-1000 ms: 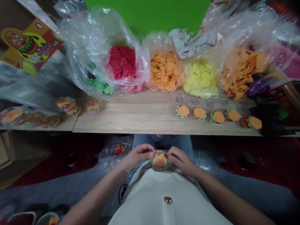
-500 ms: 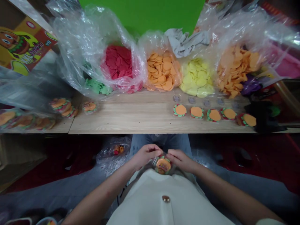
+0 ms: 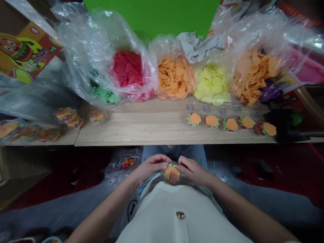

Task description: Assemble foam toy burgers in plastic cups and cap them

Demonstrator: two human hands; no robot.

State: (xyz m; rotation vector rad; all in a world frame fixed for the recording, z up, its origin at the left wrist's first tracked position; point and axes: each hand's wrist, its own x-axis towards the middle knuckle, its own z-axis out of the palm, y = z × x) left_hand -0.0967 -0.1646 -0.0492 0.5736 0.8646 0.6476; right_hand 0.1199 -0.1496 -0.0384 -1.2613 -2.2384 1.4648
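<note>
Low at my lap, a toy burger in a clear plastic package (image 3: 172, 173) rests against my white top. It shows an orange round top, green edges and a small printed picture. My left hand (image 3: 154, 165) pinches the package's upper left edge, thumb and fingers closed. On the opposite side my right hand (image 3: 191, 169) grips the upper right edge with bent fingers. The exact fingertip contact is too small to make out. On the table (image 3: 141, 123) ahead stand several toy burgers without a visible printed picture (image 3: 212, 121), in a row at the right.
Along the table's back, open plastic bags hold red pieces (image 3: 128, 67), orange pieces (image 3: 174, 77), yellow pieces (image 3: 214, 82) and green pieces (image 3: 106, 94). Packed burgers (image 3: 68, 115) lie at the left, below a printed box (image 3: 27, 52). A black object (image 3: 283, 123) sits at the right.
Both hands and the packaged burger have shifted slightly left and up. The package is still between them. Things on the table have stayed put.
</note>
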